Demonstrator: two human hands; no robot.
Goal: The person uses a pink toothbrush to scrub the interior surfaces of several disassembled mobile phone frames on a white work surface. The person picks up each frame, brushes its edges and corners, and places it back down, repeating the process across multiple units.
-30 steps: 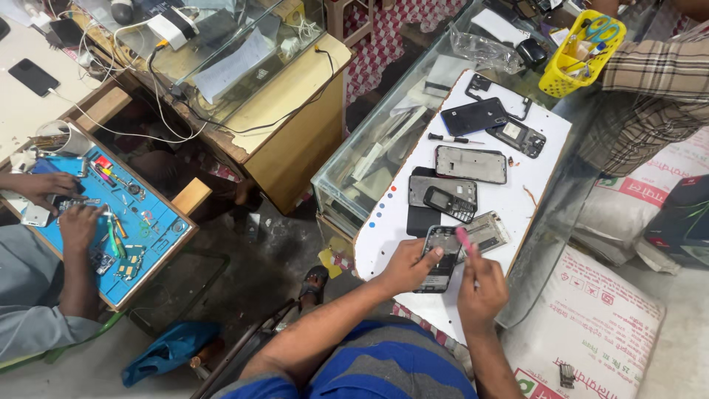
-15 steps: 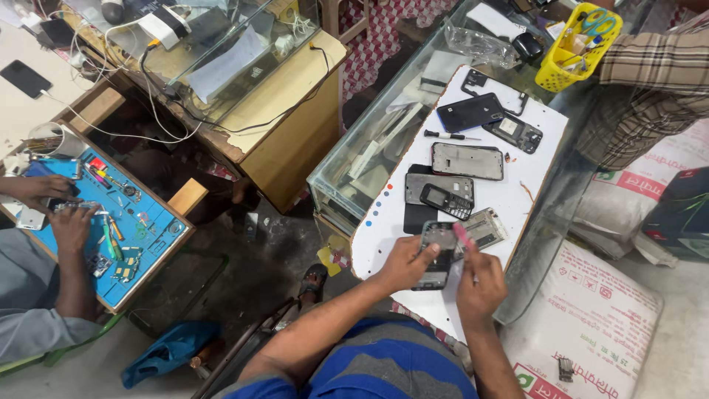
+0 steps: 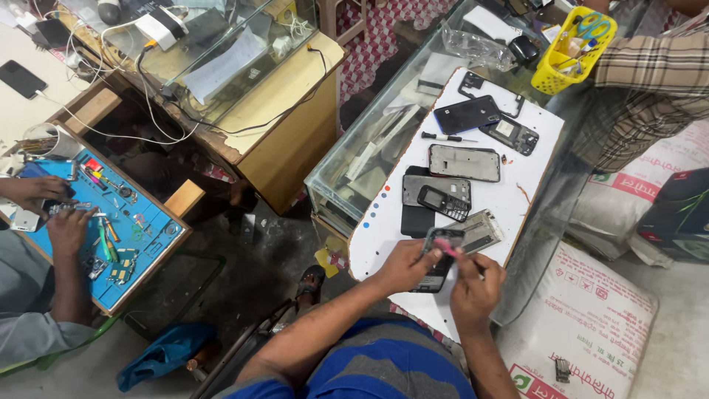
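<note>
The left hand (image 3: 405, 266) clamps a dark opened phone (image 3: 436, 260) by its long edges, at the near edge of the white surface (image 3: 528, 166). The right hand (image 3: 475, 284) pinches a pink tool (image 3: 445, 247) whose tip rests on the phone's upper part. The phone looks light, thin and stiff, with delicate insides, so it is best gripped by the frame edges, not by the exposed board. Farther up the surface lie a small keypad phone (image 3: 443, 202), a grey frame (image 3: 465, 162) and a screwdriver (image 3: 443, 137).
</note>
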